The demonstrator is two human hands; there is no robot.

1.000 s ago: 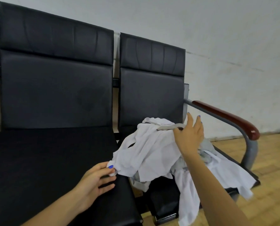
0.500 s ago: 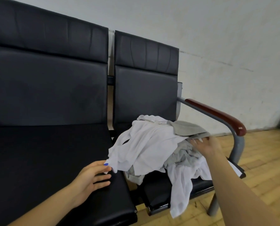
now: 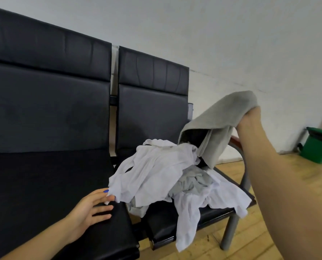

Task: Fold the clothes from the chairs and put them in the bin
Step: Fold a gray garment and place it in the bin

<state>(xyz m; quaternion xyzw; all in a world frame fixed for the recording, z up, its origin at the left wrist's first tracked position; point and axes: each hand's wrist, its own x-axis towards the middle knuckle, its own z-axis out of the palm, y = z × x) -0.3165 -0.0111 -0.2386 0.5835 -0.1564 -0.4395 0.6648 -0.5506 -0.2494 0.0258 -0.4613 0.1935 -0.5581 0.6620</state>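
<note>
Grey, soft knit garment [image 3: 220, 119] hangs limp from my right hand [image 3: 250, 120], fingers hidden so I cannot tell their pinch, while my left hand [image 3: 92, 205] rests fingers spread beside the crumpled white clothes [image 3: 156, 171]; I'd regrip its hem corners.

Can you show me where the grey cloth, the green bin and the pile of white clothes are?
grey cloth [image 3: 220, 117], head view, middle of its lifted part.
green bin [image 3: 318, 145], head view, its front wall.
pile of white clothes [image 3: 156, 171], head view, top white garment.
</note>
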